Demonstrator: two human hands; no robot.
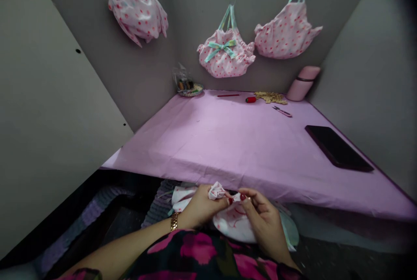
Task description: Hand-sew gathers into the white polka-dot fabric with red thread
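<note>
"So, what are the fingers holding?"

"The printed cloth [234, 225]; the left hand [206, 201] has its thumb and fingers closed on it, with a crumpled tuft [216, 190] standing up out of that grip; the right hand [263, 214] pinches a small white fold [236, 197] between thumb and forefinger, just beside the left thumb's tip."

"And where is the rest of the cloth?"

"Hanging below the fingers, between the two hands; more white material shows to the left of the left hand, though I can't tell whether it's the same piece."

"What lies beyond the fingertips?"

"The pink surface [221, 141], its near edge just past them; a dark tablet [337, 147] sits to their right; well ahead are a slim red stick [227, 95], a red spool [250, 100] and a beige heap [271, 97], with snips [282, 111] slightly nearer the fingers; a pink bottle [303, 83] leans farther right, and a woven tray [192, 93] is far ahead to the left."

"Higher up?"

"Three spotted cloth pieces [226, 65] hang well above the fingers; the middle one has a green bow [222, 47]."
</note>
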